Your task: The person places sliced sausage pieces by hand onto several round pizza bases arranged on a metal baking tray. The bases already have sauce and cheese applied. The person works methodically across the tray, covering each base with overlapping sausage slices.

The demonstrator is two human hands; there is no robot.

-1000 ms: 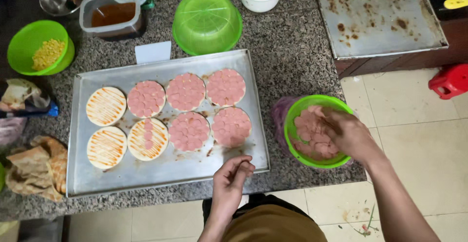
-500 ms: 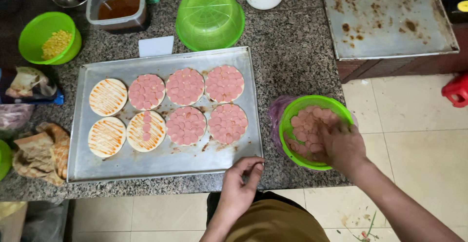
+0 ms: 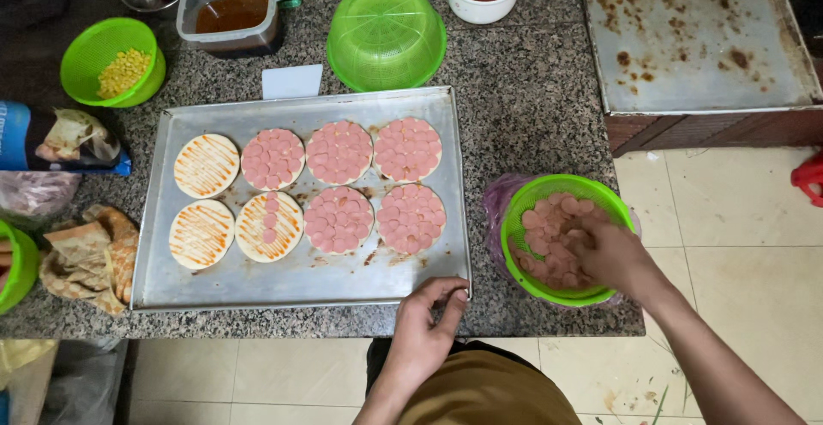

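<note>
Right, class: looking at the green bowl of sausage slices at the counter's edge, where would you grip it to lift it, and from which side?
Grip the green bowl by its bare rim on the left, coming in from the tray side. The right hand already fills the near-right part, and the rim is thin and stands free, so fingers can probably hook over it. The left hand rests at the tray's corner, close by.

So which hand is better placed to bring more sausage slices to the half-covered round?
The right hand, probably: it is already inside the green bowl on the sausage slices. The left hand rests at the tray edge, seemingly empty.
</note>
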